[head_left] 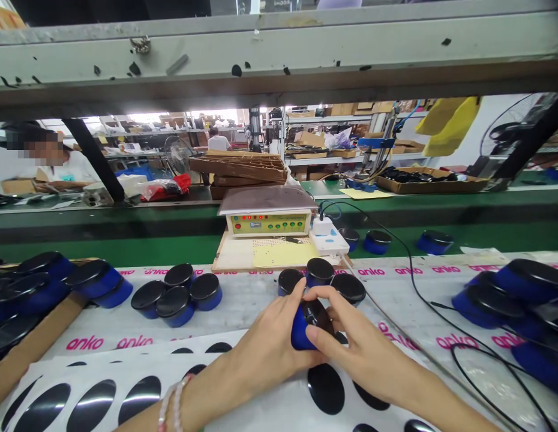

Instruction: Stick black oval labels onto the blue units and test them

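My left hand point(265, 339) wraps round a squat round blue case with a glossy black top point(302, 329), holding it tilted above the sheets. My right hand point(357, 342) grips the same case from the other side, its thumb and index finger on the black top. Part of the case is hidden behind my fingers. Beneath my hands lie white sheets with black round stickers point(326, 389). Just beyond stand a few similar blue cases point(320, 273), and another group of several point(175, 306) sits to the left.
Blue cases pile up at far left point(29, 291) beside a cardboard edge point(40, 348), and at right point(533, 282). Black cables point(414, 264) cross the right side. A control box with red lights point(269, 223) and a white power strip point(329, 241) stand behind. A shelf beam point(279, 57) hangs overhead; a person point(72, 165) sits beyond.
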A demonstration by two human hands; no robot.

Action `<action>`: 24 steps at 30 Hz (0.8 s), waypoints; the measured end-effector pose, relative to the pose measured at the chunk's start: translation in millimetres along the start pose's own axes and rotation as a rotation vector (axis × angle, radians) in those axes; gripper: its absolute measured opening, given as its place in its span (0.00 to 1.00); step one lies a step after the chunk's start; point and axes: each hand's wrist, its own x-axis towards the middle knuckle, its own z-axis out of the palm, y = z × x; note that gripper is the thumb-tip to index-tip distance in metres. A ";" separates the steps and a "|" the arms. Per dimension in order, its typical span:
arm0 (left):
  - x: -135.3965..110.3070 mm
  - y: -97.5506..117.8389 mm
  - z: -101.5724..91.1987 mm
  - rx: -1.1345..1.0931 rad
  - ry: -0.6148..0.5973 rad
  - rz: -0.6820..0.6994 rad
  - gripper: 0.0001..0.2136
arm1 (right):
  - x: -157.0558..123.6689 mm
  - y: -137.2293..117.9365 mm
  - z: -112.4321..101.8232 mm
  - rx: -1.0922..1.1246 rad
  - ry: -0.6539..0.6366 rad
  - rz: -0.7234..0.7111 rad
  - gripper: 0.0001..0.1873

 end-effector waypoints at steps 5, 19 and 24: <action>-16.4 9.1 -2.8 0.058 0.123 0.004 0.51 | -3.4 1.7 5.8 0.400 -0.026 0.062 0.16; -28.8 59.1 -25.9 0.302 0.435 0.555 0.31 | -20.4 -5.4 37.8 1.671 0.009 0.293 0.14; -30.3 57.4 -27.4 0.324 0.471 0.588 0.30 | -22.2 -15.3 38.8 1.649 0.127 0.353 0.14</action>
